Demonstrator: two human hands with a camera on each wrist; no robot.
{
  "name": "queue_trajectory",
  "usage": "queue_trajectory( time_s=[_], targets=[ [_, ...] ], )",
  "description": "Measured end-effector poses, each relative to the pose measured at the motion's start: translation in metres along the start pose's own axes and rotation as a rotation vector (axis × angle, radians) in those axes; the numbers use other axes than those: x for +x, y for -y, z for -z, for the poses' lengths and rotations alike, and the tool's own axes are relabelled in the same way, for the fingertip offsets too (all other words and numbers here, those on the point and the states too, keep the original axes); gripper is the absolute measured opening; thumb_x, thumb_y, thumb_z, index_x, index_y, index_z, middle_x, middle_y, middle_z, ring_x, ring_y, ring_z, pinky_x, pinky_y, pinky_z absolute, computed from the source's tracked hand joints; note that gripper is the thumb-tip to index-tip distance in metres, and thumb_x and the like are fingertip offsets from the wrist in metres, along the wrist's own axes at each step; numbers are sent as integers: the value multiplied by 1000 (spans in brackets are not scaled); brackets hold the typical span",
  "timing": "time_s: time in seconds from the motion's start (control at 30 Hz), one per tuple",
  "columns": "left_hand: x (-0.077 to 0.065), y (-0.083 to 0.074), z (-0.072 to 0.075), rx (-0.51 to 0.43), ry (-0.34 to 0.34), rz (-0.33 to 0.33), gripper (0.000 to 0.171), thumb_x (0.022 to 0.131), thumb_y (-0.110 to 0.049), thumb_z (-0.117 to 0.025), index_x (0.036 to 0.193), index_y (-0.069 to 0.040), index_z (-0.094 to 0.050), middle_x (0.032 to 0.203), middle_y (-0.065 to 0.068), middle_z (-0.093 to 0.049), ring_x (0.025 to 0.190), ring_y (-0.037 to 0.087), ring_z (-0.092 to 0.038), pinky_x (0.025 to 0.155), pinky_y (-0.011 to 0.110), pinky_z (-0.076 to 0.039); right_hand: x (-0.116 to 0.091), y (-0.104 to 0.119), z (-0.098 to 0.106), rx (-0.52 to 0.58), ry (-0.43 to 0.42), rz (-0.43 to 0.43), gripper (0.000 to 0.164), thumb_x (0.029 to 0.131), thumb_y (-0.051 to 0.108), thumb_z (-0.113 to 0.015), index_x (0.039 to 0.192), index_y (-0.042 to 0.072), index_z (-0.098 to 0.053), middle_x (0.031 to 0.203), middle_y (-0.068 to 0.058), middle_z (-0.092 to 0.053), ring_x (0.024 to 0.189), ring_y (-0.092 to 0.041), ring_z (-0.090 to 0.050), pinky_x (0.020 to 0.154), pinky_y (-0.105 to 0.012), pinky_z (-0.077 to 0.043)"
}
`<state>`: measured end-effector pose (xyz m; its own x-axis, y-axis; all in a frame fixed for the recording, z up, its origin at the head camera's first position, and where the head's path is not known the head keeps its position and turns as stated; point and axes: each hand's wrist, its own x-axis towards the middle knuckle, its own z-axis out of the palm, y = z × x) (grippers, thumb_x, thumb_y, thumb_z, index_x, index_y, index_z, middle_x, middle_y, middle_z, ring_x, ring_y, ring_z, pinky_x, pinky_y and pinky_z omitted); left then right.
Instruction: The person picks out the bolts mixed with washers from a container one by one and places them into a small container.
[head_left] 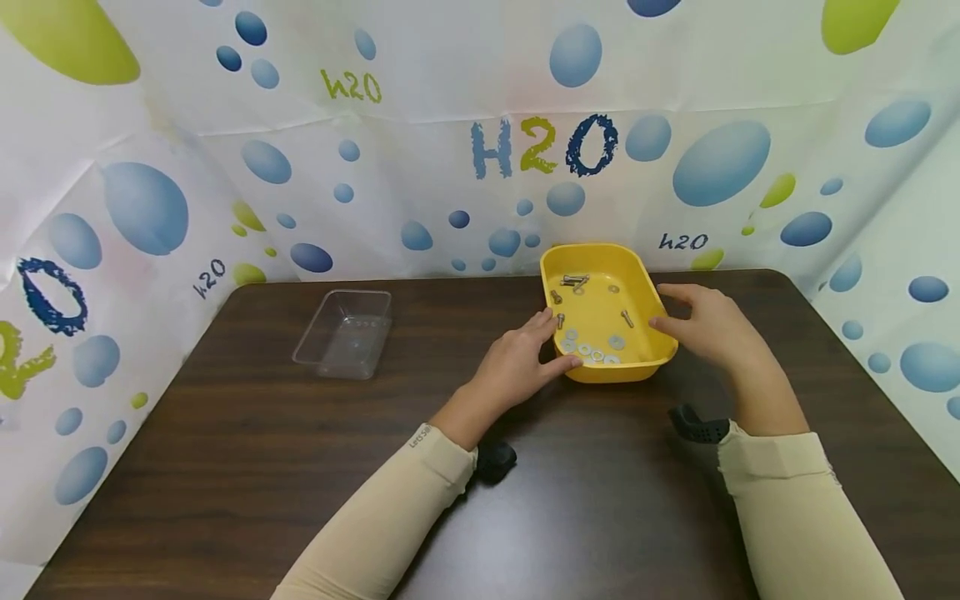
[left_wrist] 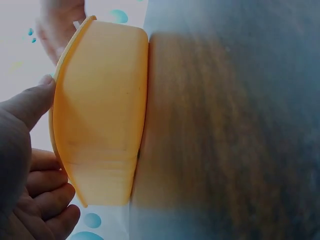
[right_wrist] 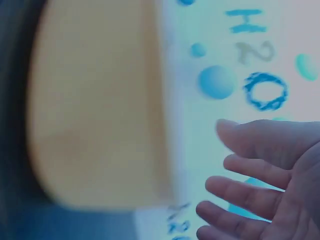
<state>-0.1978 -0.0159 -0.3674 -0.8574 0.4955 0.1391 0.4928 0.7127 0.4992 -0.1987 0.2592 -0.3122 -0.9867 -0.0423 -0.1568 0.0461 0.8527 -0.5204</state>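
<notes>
A yellow plastic tray (head_left: 652, 360) stands at the back of the table, holding several bolts (head_left: 627, 318) and flat washers (head_left: 597, 356). At its front left corner is my left hand (head_left: 517, 362), the thumb touching the front rim and the loosely bent fingers along the left side. My right hand (head_left: 708, 325) is beside the tray's right rim, thumb and fingers spread apart. In the right wrist view a gap shows between this hand (right_wrist: 260, 185) and the blurred tray (right_wrist: 100, 110). The left wrist view shows the tray's outer wall (left_wrist: 105, 110), its base on the table.
A clear plastic container (head_left: 348, 333) stands on the left of the dark wooden table (head_left: 187, 467). Behind the table hangs a white sheet (head_left: 420, 192) printed with blue and green drops. Black wrist devices (head_left: 495, 461) sit at both cuffs.
</notes>
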Motion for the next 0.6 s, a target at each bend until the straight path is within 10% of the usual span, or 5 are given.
queue_trajectory(
  time_s=[0.3,0.6],
  targets=[
    [-1,2,3,7,13,20,79,91,-59,-59,151,-12,-40,159,4,-32,146,17,-31,114,39,-36,19,50,12,127,-71,138,57,96,39,-62,143,7,-51,140,-18,-55,128,-38,-52,104,-54,-45],
    [-4,1,0,21,20,0,77,91,-59,-58,149,-11,-43,159,4,-33,146,18,-34,113,40,-39,80,67,-3,257,99,96,51,98,30,-61,140,3,-52,135,-20,-58,120,-37,-58,100,-49,-50]
  ],
)
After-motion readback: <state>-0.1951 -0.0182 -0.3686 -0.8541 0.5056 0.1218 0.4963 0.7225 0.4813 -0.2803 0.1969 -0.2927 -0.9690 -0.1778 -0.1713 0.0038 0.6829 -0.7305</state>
